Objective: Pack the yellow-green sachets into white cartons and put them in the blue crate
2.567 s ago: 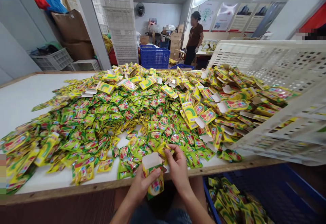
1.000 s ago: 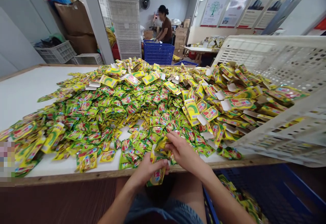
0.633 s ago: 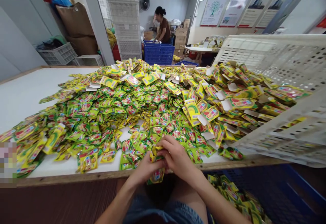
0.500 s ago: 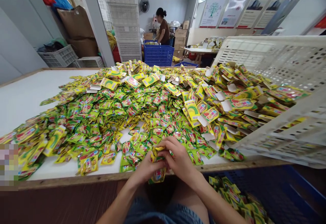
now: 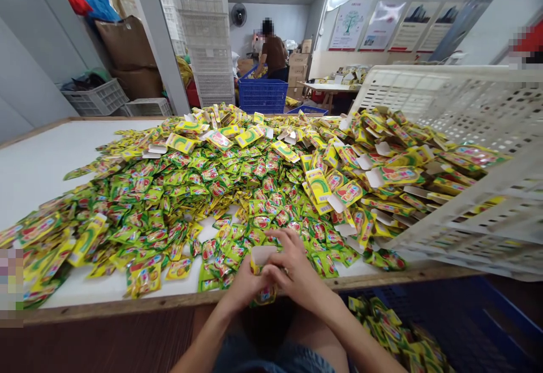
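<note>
Over the table's front edge, my left hand (image 5: 245, 283) is closed round a small yellow-green printed box (image 5: 266, 296). The box stands with its open end up, and a white flap (image 5: 261, 254) sticks out on top. My right hand (image 5: 292, 265) presses against the same box from the right, thumb and bent fingers at its mouth, index finger raised near the flap. My fingers cover most of the box, and its inside is hidden. Just beyond my hands lie many green-and-red candy sachets (image 5: 263, 206) in a heap.
Open printed boxes (image 5: 382, 175) pile up at the right, spilling from a tipped white plastic crate (image 5: 470, 237). Below the wooden table edge (image 5: 139, 303) sits a blue crate (image 5: 466, 316) with filled packs (image 5: 394, 328). A person (image 5: 274, 56) bends over blue baskets (image 5: 263, 95) at the back.
A yellow sachet in my right hand went to the box's mouth and no longer shows. The white flap is visible again. The person at the back walked left to the blue baskets.
</note>
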`<state>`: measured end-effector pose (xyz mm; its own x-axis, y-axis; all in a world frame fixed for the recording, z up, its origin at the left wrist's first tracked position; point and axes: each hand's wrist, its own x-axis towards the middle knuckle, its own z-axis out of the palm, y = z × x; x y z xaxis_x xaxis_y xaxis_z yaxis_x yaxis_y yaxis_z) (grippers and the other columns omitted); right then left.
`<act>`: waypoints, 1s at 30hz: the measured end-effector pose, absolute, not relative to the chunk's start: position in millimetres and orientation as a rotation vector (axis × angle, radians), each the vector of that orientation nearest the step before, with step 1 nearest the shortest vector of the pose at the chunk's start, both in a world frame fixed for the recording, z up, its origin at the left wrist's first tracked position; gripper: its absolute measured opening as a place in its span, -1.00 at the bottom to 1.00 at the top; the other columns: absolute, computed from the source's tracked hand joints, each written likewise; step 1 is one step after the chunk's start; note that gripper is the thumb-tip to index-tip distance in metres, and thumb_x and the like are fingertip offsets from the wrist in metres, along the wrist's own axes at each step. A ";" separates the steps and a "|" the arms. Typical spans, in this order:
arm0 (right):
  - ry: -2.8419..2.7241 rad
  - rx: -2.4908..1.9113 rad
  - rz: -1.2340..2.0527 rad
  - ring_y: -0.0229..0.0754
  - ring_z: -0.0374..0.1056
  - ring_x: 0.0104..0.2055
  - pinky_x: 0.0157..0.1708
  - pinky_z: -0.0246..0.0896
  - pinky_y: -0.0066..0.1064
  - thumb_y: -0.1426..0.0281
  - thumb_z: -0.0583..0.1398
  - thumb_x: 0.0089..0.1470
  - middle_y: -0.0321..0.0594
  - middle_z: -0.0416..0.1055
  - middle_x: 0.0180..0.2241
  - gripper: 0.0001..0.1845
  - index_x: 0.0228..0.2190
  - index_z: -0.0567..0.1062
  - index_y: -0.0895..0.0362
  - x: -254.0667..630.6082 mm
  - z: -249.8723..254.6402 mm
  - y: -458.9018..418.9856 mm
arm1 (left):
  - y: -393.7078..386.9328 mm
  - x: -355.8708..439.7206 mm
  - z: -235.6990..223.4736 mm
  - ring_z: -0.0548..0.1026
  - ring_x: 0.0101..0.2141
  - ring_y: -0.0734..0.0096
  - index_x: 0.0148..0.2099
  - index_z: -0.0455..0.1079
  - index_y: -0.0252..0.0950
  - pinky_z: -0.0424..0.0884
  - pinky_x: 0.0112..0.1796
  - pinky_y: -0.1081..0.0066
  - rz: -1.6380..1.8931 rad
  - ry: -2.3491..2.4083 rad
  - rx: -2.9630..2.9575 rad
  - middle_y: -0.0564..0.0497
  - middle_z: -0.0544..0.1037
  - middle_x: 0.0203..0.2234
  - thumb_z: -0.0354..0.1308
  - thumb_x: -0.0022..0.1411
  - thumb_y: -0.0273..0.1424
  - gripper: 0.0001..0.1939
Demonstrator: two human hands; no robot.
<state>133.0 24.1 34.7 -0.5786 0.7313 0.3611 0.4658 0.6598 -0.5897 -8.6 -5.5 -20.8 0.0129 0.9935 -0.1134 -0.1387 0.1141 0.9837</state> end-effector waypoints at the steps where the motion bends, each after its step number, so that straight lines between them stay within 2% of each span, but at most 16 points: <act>1: -2.307 -0.916 0.613 0.01 -0.01 0.14 0.08 -0.01 -0.06 0.42 0.19 0.05 -0.23 0.23 0.05 -0.85 -0.54 0.45 0.09 134.2 36.1 22.8 | -4.0 -9.8 -22.6 0.47 -0.29 0.24 -0.17 0.39 -0.33 0.39 -0.24 0.36 1.209 1.163 1.042 -0.02 0.55 -0.34 0.38 -0.18 -0.30 -0.52; 5: -2.274 -0.926 0.771 -0.03 0.07 0.13 0.08 0.02 -0.10 0.41 0.12 0.11 -0.16 0.23 0.05 -0.89 -0.33 0.47 0.06 141.3 34.2 17.7 | 2.5 -11.7 -28.2 0.45 -0.23 0.26 -0.09 0.30 -0.26 0.36 -0.18 0.36 1.281 1.054 1.108 0.02 0.51 -0.27 0.36 -0.12 -0.25 -0.47; 8: -2.139 -0.923 0.942 -0.09 0.19 0.06 0.04 0.11 -0.19 0.42 0.08 0.15 -0.14 0.29 0.00 -0.73 -0.09 0.37 0.03 145.3 21.1 14.4 | 3.8 -11.4 -33.6 0.45 -0.15 0.22 -0.05 0.28 -0.24 0.33 -0.11 0.31 1.317 1.047 1.105 -0.03 0.49 -0.19 0.28 0.00 -0.18 -0.51; 10: -2.003 -0.960 0.996 -0.12 0.27 -0.02 -0.03 0.18 -0.25 0.43 0.07 0.15 -0.14 0.33 -0.06 -0.70 -0.05 0.32 0.03 145.3 7.7 12.6 | 1.9 -11.1 -36.5 0.44 -0.11 0.19 -0.04 0.28 -0.25 0.32 -0.09 0.28 1.305 1.035 1.120 -0.09 0.49 -0.14 0.21 0.05 -0.10 -0.51; 12: -1.861 -0.999 1.015 -0.15 0.32 -0.11 -0.10 0.23 -0.29 0.43 0.06 0.15 -0.15 0.36 -0.13 -0.72 -0.07 0.29 0.05 143.6 -6.1 11.4 | -2.2 -10.6 -37.4 0.45 -0.11 0.19 -0.05 0.24 -0.23 0.34 -0.11 0.29 1.323 1.019 1.126 -0.08 0.49 -0.15 0.20 0.05 -0.10 -0.52; 17: -1.706 -1.016 0.969 -0.18 0.34 -0.18 -0.16 0.25 -0.34 0.39 0.12 0.12 -0.18 0.37 -0.20 -0.74 -0.12 0.27 0.07 138.6 -22.5 10.8 | -14.8 -9.4 -32.8 0.51 -0.22 0.35 -0.06 0.04 -0.14 0.38 -0.22 0.38 1.458 1.099 1.059 0.01 0.49 -0.18 0.17 0.16 -0.33 -0.61; 22: -1.815 -0.951 0.922 -0.17 0.34 -0.20 -0.19 0.25 -0.35 0.38 0.07 0.16 -0.17 0.41 -0.24 -0.82 -0.20 0.42 0.09 136.1 -13.5 16.9 | -17.4 -15.5 -30.8 0.49 -0.20 0.34 -0.06 0.15 -0.19 0.35 -0.15 0.35 1.427 1.098 1.111 -0.01 0.50 -0.22 0.12 0.19 -0.37 -0.72; 27: -1.880 -0.921 0.943 -0.16 0.36 -0.23 -0.22 0.26 -0.35 0.36 0.06 0.17 -0.17 0.44 -0.32 -0.80 -0.28 0.47 0.11 135.0 -1.6 30.4 | -14.7 -26.1 -29.9 0.48 -0.29 0.33 -0.21 0.32 -0.26 0.37 -0.26 0.42 1.355 1.179 1.185 0.02 0.49 -0.37 0.16 0.15 -0.35 -0.85; 30: -1.920 -0.923 0.918 -0.16 0.36 -0.27 -0.24 0.25 -0.37 0.36 0.06 0.17 -0.18 0.43 -0.37 -0.78 -0.40 0.48 0.12 133.6 2.9 36.3 | -12.0 -26.6 -26.6 0.47 -0.24 0.31 -0.22 0.38 -0.27 0.37 -0.20 0.40 1.351 1.218 1.236 -0.02 0.50 -0.32 0.14 0.17 -0.37 -0.88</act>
